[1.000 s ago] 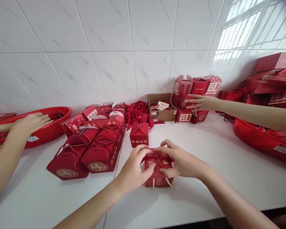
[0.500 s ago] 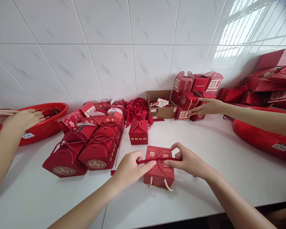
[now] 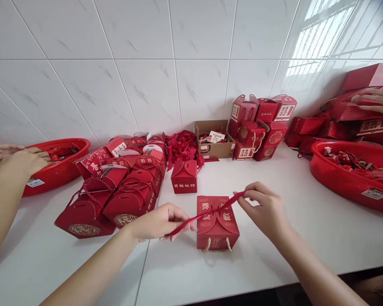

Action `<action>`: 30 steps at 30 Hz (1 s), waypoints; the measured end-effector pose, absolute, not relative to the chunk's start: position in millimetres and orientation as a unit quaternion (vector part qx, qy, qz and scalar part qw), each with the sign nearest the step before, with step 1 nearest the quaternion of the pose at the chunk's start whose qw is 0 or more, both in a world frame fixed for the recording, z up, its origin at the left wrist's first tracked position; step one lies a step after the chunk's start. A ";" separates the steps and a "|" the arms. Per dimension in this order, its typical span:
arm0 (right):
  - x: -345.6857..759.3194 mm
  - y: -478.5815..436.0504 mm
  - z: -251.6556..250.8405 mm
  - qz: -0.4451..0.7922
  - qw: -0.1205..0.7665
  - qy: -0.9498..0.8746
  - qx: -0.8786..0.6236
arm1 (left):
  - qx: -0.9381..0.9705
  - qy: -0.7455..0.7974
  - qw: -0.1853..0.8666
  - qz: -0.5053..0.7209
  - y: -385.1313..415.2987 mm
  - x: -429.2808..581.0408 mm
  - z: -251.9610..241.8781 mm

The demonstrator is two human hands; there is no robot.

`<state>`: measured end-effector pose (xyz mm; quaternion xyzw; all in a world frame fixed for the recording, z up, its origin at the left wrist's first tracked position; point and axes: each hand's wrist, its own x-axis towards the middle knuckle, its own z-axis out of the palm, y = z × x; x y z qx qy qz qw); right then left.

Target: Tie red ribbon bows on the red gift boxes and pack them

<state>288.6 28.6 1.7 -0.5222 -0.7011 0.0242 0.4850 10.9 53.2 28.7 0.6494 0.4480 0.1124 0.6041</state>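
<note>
A red gift box (image 3: 217, 233) with gold lettering and a twisted cream cord handle stands on the white table before me. Across its closed top runs a red ribbon (image 3: 196, 217), passing through the slots in the lid flaps. My left hand (image 3: 164, 221) grips one end of the ribbon, left of the box and slightly lower. On the other side, my right hand (image 3: 263, 204) pinches the opposite end, raised above the box's right edge. Between my hands the ribbon slants up to the right.
Finished-looking red boxes (image 3: 134, 187) stand grouped at left, one small red box (image 3: 184, 176) in the middle. Behind are loose ribbons (image 3: 181, 146), a cardboard box (image 3: 215, 148) and stacked boxes (image 3: 263, 127). Red baskets (image 3: 354, 187) flank the table; other people's hands (image 3: 19, 161) work at both sides.
My hands have moved apart, drawing the ribbon out to both sides; the left went lower, the right higher. At right, another person's hand moved from the stacked boxes to the pile.
</note>
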 end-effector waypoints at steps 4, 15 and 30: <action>260.4 31.0 8.6 0.191 0.536 -0.680 -0.462 | 0.581 0.425 0.607 0.337 45.0 42.5 32.1; 242.0 31.3 23.1 0.444 0.368 -0.684 -0.447 | 0.822 0.346 0.240 0.384 26.0 67.3 8.2; 284.6 32.0 34.4 0.331 0.240 -0.763 -0.500 | 0.844 0.394 0.197 0.306 53.9 25.7 16.5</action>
